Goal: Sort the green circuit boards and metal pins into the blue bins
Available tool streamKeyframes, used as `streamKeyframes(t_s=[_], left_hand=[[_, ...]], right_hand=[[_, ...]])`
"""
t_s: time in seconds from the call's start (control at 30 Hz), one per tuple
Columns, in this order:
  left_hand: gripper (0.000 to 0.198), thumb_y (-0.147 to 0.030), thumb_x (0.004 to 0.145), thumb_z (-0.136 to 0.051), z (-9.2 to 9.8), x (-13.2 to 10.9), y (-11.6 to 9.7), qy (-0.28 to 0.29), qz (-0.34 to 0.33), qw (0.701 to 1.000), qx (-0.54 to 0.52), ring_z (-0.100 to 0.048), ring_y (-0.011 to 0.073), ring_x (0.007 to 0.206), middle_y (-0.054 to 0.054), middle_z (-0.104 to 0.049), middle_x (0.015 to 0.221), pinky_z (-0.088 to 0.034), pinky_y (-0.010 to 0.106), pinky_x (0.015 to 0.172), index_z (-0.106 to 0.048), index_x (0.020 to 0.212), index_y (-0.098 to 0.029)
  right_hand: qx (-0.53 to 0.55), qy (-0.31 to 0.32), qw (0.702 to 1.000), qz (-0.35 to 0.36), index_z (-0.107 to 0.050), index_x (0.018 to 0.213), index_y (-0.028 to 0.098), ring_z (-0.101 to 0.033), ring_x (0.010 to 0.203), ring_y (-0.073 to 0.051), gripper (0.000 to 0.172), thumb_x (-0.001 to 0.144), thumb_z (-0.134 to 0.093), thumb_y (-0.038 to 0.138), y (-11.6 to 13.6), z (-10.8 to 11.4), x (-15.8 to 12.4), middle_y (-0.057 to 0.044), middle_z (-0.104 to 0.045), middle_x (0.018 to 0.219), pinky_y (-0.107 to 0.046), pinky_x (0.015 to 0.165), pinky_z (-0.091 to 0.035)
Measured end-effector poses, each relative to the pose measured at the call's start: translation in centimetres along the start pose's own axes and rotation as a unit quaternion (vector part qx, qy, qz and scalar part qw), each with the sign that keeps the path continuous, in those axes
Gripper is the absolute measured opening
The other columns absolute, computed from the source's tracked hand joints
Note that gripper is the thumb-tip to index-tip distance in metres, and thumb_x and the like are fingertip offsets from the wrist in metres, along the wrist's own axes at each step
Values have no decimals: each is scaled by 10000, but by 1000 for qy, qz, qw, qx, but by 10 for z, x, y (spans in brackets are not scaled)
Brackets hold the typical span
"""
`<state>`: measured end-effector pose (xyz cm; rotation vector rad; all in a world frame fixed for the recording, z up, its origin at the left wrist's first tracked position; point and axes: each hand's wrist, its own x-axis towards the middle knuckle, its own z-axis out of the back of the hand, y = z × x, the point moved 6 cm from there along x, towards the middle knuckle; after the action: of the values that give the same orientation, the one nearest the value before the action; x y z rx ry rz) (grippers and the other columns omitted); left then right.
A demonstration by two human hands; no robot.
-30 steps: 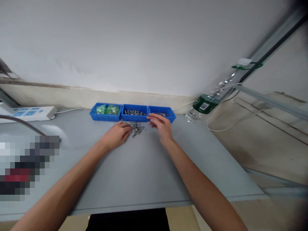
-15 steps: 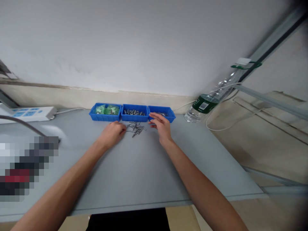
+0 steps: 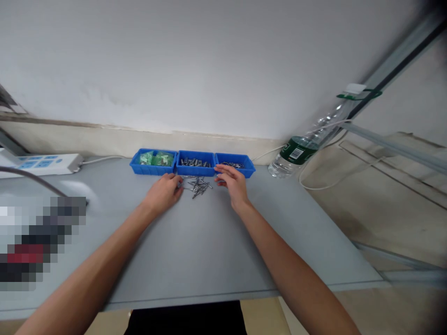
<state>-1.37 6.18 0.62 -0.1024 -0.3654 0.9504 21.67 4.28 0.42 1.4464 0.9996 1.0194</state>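
Observation:
A loose pile of thin silvery metal pins lies on the grey table in front of three blue bins. At the pile's left edge is my left hand, its fingers bent and the thumb a little apart from them; I make out nothing held. My right hand hovers to the right of the pile with fingers spread and nothing in them, its fingertips by the front of the right blue bin, which contains thin metal pieces. The middle blue bin holds short, thicker metal pieces. Green bags fill part of the left blue bin.
A tall clear bottle with a green label leans at the right, tied near its neck to a metal frame. At the left lie a white power strip and a blurred-out object. A white cable runs along the wall.
My left hand's thumb and fingers have parted slightly beside the pins. My right hand has barely moved, its fingers still spread.

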Motion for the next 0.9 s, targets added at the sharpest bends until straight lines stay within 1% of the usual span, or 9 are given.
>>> streamKeyframes(t_s=[0.1, 0.17, 0.3, 0.4, 0.47, 0.57, 0.63, 0.77, 0.9], left_hand=[[175, -212, 979, -477, -3, 1, 4, 6, 17, 1000, 12, -634, 267, 875, 123, -657, 982, -537, 401, 800, -646, 964, -171], [168, -176, 972, -468, -4, 2, 6, 19, 27, 999, 22, -629, 280, 899, 133, -651, 979, -532, 417, 828, -631, 931, -164], [151, -161, 979, -455, -2, 3, 1, 14, 0, 1000, 0, -622, 295, 942, 132, -653, 975, -523, 428, 855, -606, 968, -169], [139, -166, 992, -465, 7, 1, -13, -25, -64, 995, -76, -638, 246, 917, 91, -667, 997, -524, 368, 824, -598, 1024, -190], [99, -190, 990, -516, 15, -1, -22, -58, -99, 986, -119, -649, 204, 863, 56, -682, 983, -520, 323, 800, -608, 1023, -203], [65, -246, 994, -576, 25, -4, -31, -108, -119, 975, -153, -668, 173, 812, 20, -716, 932, -511, 281, 761, -630, 982, -212], [68, -254, 993, -596, 30, -5, -34, -134, -123, 968, -172, -687, 164, 823, 8, -742, 927, -511, 266, 763, -643, 965, -213], [48, -230, 978, -619, 33, -5, -36, -147, -124, 962, -193, -705, 150, 831, -7, -761, 923, -517, 245, 778, -658, 957, -213], [44, -238, 973, -627, 26, -4, -33, -117, -93, 972, -181, -696, 173, 841, 13, -745, 945, -529, 274, 782, -653, 988, -205]], right_hand=[[-1, 2, 1000, 1, -750, 1007, 224, -675, 727, -157, 366, 655, -675, 293, 0, 0, 0, -77, -762, 1137, -316, 676, -522], [-6, 5, 1000, 1, -752, 992, 225, -679, 729, -159, 346, 662, -671, 291, 0, -1, -1, -70, -767, 1124, -314, 679, -525], [-24, 27, 999, 6, -754, 956, 225, -684, 715, -162, 293, 684, -661, 283, 0, -4, -3, -50, -784, 1022, -310, 673, -524], [-55, 85, 995, 23, -768, 954, 223, -691, 729, -174, 265, 710, -685, 287, 0, -13, -6, -46, -787, 929, -313, 676, -526], [-65, 137, 988, 35, -779, 974, 227, -702, 772, -187, 265, 726, -734, 306, 0, -21, -10, -48, -789, 917, -317, 694, -532], [-57, 217, 974, 38, -795, 981, 234, -708, 797, -191, 274, 742, -804, 368, 1, -32, -17, -49, -793, 916, -327, 720, -541], [-38, 250, 967, 26, -804, 963, 236, -713, 790, -188, 272, 741, -832, 392, 2, -36, -21, -47, -797, 912, -334, 732, -548], [7, 262, 965, -6, -813, 945, 241, -728, 782, -188, 273, 722, -866, 389, -1, -38, -23, -41, -802, 891, -348, 764, -563], [18, 243, 970, -15, -823, 927, 233, -722, 762, -189, 286, 696, -882, 391, -3, -36, -20, -49, -799, 867, -356, 762, -567]])
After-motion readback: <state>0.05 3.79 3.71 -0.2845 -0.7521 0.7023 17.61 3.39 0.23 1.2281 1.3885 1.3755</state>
